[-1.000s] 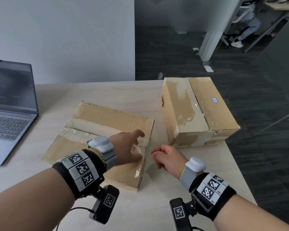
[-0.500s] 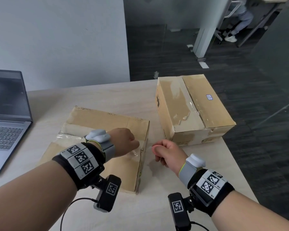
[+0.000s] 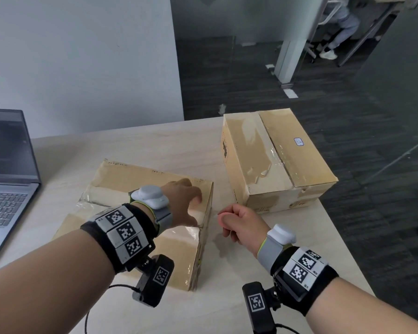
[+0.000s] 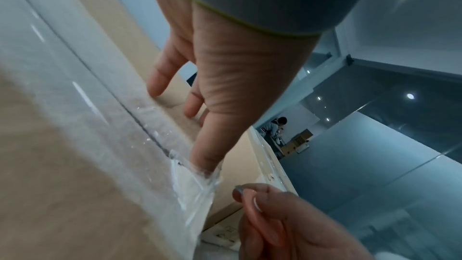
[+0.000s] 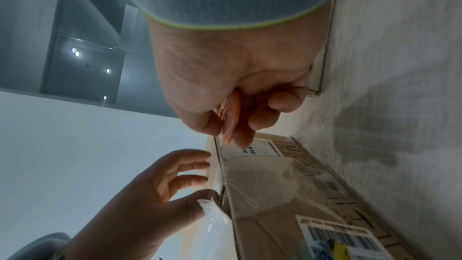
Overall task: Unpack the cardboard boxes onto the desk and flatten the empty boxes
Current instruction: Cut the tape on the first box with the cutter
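Note:
A low cardboard box [image 3: 135,179] sealed with clear tape lies mid-desk. My left hand [image 3: 191,203] rests on its top at the right edge. The fingers touch the cardboard, and the thumb [image 4: 207,157] presses into the seam where a loose flap of tape [image 4: 195,189] has lifted. My right hand [image 3: 234,220] hovers just right of that box with curled fingers, pinching a small flat pinkish thing [image 5: 226,122] I cannot identify. A taller taped box [image 3: 275,160] stands shut at the desk's right side.
An open laptop [image 3: 7,179] sits at the left. The pale desk [image 3: 155,145] ends just right of the taller box, with dark carpet beyond. Behind a glass wall, far back, a person sits on a chair [image 3: 336,27].
My left hand's fingers curled in and then settled at the low box's right edge, thumb at the tape. The right hand stayed beside the box. My head view shifted slightly.

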Demonstrator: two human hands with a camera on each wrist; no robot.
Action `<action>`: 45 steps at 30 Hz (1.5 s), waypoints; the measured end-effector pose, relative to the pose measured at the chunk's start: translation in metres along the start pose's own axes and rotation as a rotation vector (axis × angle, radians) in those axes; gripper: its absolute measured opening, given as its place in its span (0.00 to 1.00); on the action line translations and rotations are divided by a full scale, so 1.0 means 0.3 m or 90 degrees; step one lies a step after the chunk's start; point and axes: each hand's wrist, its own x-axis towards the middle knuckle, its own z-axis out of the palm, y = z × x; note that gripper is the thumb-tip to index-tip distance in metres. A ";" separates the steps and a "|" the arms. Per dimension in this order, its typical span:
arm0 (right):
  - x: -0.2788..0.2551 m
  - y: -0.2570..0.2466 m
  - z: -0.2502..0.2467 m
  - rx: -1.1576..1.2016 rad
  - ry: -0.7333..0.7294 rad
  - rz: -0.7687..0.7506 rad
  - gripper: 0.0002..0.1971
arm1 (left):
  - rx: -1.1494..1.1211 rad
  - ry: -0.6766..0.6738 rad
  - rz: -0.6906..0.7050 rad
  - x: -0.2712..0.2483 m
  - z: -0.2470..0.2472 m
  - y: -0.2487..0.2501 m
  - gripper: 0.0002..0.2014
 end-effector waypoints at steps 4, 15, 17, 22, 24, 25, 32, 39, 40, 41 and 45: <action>0.009 0.005 0.007 0.006 -0.002 0.005 0.05 | 0.103 -0.021 0.067 0.015 0.008 0.005 0.39; 0.017 -0.009 0.056 0.035 -0.016 0.005 0.05 | 0.290 -0.148 0.111 0.077 -0.043 0.068 0.41; 0.015 -0.006 0.058 0.032 -0.021 0.004 0.05 | 0.297 -0.150 0.123 0.080 -0.047 0.076 0.38; 0.026 -0.003 0.068 0.024 -0.016 0.003 0.05 | 0.279 -0.115 0.157 0.048 -0.031 0.043 0.33; 0.034 0.000 0.070 0.025 -0.014 0.001 0.05 | 0.265 -0.101 0.169 0.046 -0.026 0.033 0.31; 0.037 0.001 0.071 0.026 -0.013 0.001 0.05 | 0.257 -0.099 0.170 0.044 -0.028 0.032 0.30; 0.044 0.011 0.069 0.021 -0.001 0.000 0.05 | 0.237 -0.094 0.179 0.035 -0.025 0.026 0.28; 0.042 0.016 0.083 -0.008 -0.023 0.003 0.06 | 0.230 -0.096 0.180 0.026 -0.024 0.029 0.23; 0.042 0.017 0.085 -0.013 -0.026 0.002 0.06 | 0.230 -0.094 0.182 0.026 -0.026 0.030 0.23; 0.043 0.017 0.086 -0.017 -0.027 0.001 0.06 | 0.230 -0.092 0.184 0.026 -0.027 0.030 0.24; 0.043 0.016 0.091 -0.080 -0.026 -0.014 0.10 | 0.216 -0.088 0.188 0.024 -0.031 0.031 0.25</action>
